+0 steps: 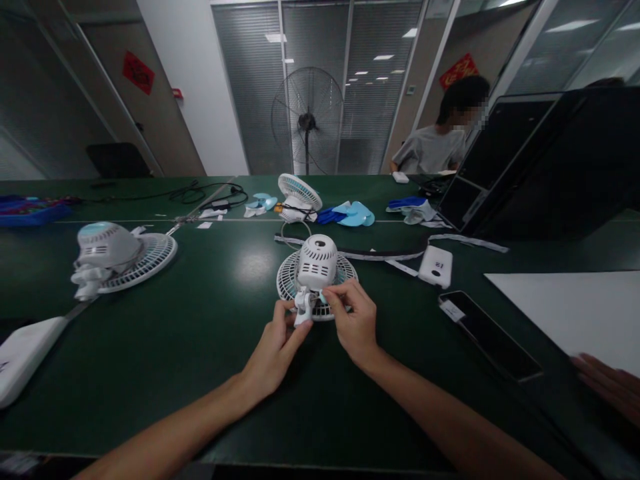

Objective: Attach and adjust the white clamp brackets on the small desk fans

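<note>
A small white clip fan [318, 261] lies face down on the green table in front of me, its motor housing upward and its round grille beneath. My left hand [274, 343] is closed on the white clip [303, 305] at the fan's near side. Between the thumb and forefinger of my right hand [356, 319] is a small light-blue piece [323, 297] by the clip joint; its exact kind is too small to tell. Part of the grille is hidden behind my fingers.
A second fan [117, 257] lies at left, a third [299, 197] at the back. Light-blue fan blades [356, 214] lie behind. At right are a white power bank [435, 267], a phone [493, 337], a white board [585, 310] and another person's hand [607, 383]. A person [437, 143] sits at the far side.
</note>
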{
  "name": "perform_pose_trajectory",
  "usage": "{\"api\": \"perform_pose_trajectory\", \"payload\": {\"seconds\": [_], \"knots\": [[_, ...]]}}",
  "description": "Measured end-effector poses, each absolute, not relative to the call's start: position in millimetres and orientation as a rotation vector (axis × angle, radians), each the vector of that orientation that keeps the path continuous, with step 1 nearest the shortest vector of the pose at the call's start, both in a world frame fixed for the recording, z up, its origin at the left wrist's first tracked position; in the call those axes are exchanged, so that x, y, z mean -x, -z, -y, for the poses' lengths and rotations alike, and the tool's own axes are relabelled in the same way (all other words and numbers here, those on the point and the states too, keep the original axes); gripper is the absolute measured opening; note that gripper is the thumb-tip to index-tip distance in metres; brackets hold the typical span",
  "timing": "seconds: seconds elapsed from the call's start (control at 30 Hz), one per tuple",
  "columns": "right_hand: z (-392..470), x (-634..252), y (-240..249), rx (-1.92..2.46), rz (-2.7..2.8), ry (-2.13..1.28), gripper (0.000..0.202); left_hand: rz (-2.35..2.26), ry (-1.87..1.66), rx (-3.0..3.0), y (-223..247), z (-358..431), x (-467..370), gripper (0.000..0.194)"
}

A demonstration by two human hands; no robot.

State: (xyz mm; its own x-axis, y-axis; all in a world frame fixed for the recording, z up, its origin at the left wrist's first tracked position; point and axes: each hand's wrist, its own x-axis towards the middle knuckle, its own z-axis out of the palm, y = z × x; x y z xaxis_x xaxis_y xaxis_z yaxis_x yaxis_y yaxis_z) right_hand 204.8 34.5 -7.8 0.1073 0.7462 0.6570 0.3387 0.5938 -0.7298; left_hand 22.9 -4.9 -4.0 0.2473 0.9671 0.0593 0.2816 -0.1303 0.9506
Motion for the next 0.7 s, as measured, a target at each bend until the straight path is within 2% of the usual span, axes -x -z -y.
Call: {"api": "perform_pose_trajectory", "payload": {"seconds": [0.33,0.53,0.63,0.7], "knots": [[-31.3,-202.1,10.6,0.872,1.733,-0.355,0.015,-1.132,-0.986,-1.705,-2.2,4.0,-20.8,0.029],[-33.7,-210.5,8.6,0.747,1.904,-0.358,0.03,-1.138,-1.012,-1.679,-1.1,0.3,-18.8,0.037],[-32.4,-208.2,7.3,0.793,1.823,-0.49,0.022,-1.141,-1.012,-1.696,0.1,-1.1,-16.8,0.041],[-31.1,-203.1,8.2,0.833,1.666,-0.761,0.014,-1.149,-0.99,-1.72,0.2,-2.2,-15.0,0.04]]}}
